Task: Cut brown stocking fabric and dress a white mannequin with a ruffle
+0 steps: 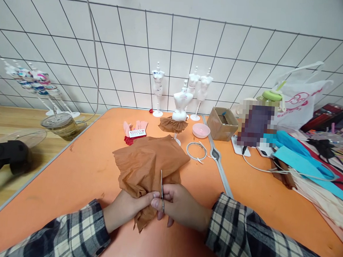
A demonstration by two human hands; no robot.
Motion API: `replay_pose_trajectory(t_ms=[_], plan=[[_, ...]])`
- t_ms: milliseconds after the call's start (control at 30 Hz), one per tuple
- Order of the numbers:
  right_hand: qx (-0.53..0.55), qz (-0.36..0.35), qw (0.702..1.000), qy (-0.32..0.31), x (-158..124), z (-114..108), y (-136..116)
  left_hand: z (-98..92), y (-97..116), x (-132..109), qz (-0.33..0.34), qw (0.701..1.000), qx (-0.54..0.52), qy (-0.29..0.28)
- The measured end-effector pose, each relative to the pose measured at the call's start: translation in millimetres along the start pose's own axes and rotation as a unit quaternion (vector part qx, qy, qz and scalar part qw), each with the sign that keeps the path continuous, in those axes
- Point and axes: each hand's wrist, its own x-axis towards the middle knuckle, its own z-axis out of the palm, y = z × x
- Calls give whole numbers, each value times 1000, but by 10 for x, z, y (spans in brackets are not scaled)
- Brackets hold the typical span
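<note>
A wide piece of brown cloth [149,160] spreads above the table, gathered at its near end. My left hand [126,208] is closed on that gathered end, thumb on top, with a crumpled tail hanging below. In my right hand [182,203] is a pair of small metal scissors [162,184], tip pointing away from me and lying against the cloth. Their handles are mostly hidden by my fingers, and the blades look together. The thumbs of both hands nearly meet. Beyond the cloth, a small white dress form [182,100] stands with a ruffled brown piece [173,125] round its base.
Further white dress forms [157,83] stand by the tiled wall. Right of the cloth are a wire coil [196,151], a pink bowl [200,130] and a cardboard box [222,124]. A small white box [137,133] lies on pink and red scraps. Blue fabric [306,156] and cables crowd the right.
</note>
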Motion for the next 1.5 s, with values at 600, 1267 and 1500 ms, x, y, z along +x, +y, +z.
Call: replay_pose_trajectory(t_ms=[600, 1267, 1500], plan=[[-134, -31, 990, 45, -41, -215, -133, -315, -143, 73, -37, 922, -383, -47], [-176, 19, 983, -38, -22, -208, -26, -227, -137, 166, -128, 949, -287, 15], [-170, -7, 985, -39, 4, -185, 42, -158, -130, 165, -76, 962, -250, 75]])
